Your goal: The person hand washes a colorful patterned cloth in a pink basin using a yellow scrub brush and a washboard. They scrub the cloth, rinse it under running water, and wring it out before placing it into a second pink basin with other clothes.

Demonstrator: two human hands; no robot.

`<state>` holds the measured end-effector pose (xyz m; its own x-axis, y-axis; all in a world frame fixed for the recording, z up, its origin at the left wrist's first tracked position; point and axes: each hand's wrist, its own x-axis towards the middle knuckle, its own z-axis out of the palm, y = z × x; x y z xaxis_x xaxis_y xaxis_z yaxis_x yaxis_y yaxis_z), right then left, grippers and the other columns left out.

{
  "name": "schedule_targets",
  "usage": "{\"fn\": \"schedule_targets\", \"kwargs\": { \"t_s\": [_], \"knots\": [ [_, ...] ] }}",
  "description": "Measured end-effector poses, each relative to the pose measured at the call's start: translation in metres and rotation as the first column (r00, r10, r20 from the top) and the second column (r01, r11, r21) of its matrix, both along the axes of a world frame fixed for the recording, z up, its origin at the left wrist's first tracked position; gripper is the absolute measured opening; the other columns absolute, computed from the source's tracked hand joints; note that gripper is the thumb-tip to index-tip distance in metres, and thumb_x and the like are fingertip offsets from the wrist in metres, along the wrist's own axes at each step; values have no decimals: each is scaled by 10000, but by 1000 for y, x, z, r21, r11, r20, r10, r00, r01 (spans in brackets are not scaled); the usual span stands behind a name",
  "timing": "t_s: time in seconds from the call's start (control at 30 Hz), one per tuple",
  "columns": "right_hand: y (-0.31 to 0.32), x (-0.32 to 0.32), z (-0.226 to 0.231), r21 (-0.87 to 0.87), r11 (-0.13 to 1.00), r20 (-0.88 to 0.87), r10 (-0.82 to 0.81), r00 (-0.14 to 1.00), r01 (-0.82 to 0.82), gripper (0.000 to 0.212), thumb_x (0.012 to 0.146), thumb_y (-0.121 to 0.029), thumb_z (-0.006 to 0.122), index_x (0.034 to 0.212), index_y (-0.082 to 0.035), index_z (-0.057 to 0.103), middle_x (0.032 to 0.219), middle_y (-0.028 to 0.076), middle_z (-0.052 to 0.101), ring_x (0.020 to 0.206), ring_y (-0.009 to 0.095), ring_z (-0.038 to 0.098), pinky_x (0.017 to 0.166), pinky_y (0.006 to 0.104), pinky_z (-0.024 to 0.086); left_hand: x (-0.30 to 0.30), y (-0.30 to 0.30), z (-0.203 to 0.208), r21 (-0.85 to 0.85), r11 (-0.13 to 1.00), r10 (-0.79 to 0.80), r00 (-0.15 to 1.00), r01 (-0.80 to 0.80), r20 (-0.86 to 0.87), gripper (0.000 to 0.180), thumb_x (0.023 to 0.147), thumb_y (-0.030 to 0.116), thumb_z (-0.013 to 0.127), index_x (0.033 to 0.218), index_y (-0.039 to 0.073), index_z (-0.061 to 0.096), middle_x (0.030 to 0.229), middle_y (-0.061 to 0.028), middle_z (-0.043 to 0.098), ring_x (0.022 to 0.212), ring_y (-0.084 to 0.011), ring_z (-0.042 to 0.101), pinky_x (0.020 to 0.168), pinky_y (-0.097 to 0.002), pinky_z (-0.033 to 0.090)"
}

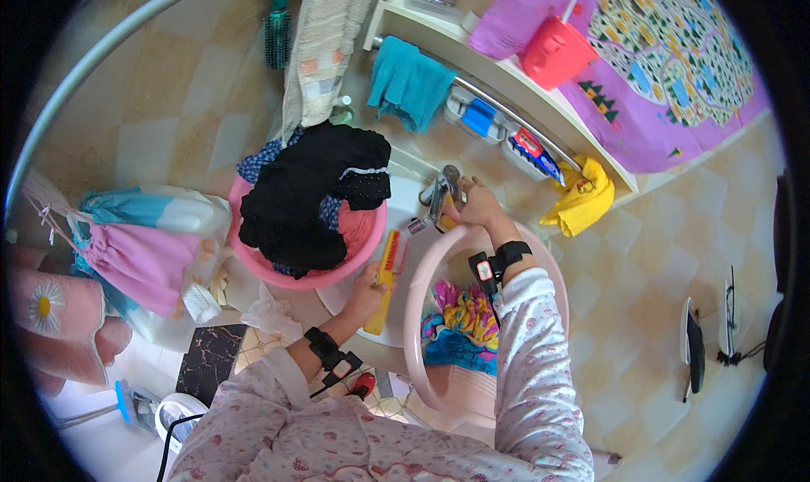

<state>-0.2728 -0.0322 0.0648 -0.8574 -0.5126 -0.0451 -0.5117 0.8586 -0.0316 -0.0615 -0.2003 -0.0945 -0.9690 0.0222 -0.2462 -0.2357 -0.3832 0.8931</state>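
Note:
My left hand (365, 293) grips a yellow scrubbing brush (380, 303) with red bristles, held upright over the white sink (403, 197). My right hand (479, 203) reaches across a pale pink basin (553, 267) to the metal faucet (439, 193), its fingers closed around the handle side. Something yellow-orange shows just beneath these fingers; its kind is unclear. Inside the pale basin lie a bright blue cloth (456, 352) and a multicoloured cloth (472, 313). Left of the sink, a pink tub (297, 283) is heaped with black clothing (295, 199) and other garments.
Above the sink, a teal towel (411, 81) and a yellow cloth (582, 199) hang from a rail below a shelf holding a coral cup (557, 53). Bags, including a pink drawstring bag (139, 258), crowd the left side. A green hairbrush (277, 39) hangs on the tiled wall.

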Motion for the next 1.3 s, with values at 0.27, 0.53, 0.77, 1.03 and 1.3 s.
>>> {"fn": "schedule_targets", "kwargs": {
  "t_s": [0.27,0.53,0.77,1.03,1.3],
  "knots": [
    [37,137,43,-615,753,376,18,926,235,456,788,-117,619,1213,-7,496,1093,200,596,1063,260,552,866,337,450,1,-3,103,297,955,38,991,2,-130,512,808,-102,448,1287,54,354,1186,-104,517,1037,-212,543,894,-337,458],
    [87,261,15,-646,342,759,196,620,683,618,829,-14,582,1372,-88,296,1111,75,532,991,144,554,760,270,484,25,117,145,479,846,-151,966,235,-208,541,799,-97,473,1298,41,318,1299,-138,395,1178,-217,428,948,-341,400],
    [165,311,39,-485,793,-102,-469,877,368,540,841,-203,564,1350,-207,386,893,157,551,682,295,598,566,405,494,25,158,128,61,991,-120,992,122,-33,618,784,-48,495,1350,0,250,1329,-155,377,1117,-213,458,919,-305,400],
    [176,330,-7,-212,755,-91,-647,757,620,417,874,-317,523,1277,-215,490,853,149,574,666,277,605,571,374,497,33,173,103,-54,977,-208,978,208,18,640,779,-36,522,1348,-33,231,1325,-199,369,1164,-251,438,916,-324,417],
    [194,354,6,-475,-228,774,350,527,850,384,923,-338,477,1209,-83,460,793,85,567,592,156,507,482,265,418,55,185,150,130,903,-380,902,410,-207,796,715,-39,691,1340,-3,199,1203,-164,476,1025,-218,546,859,-337,482]
  ]
}}
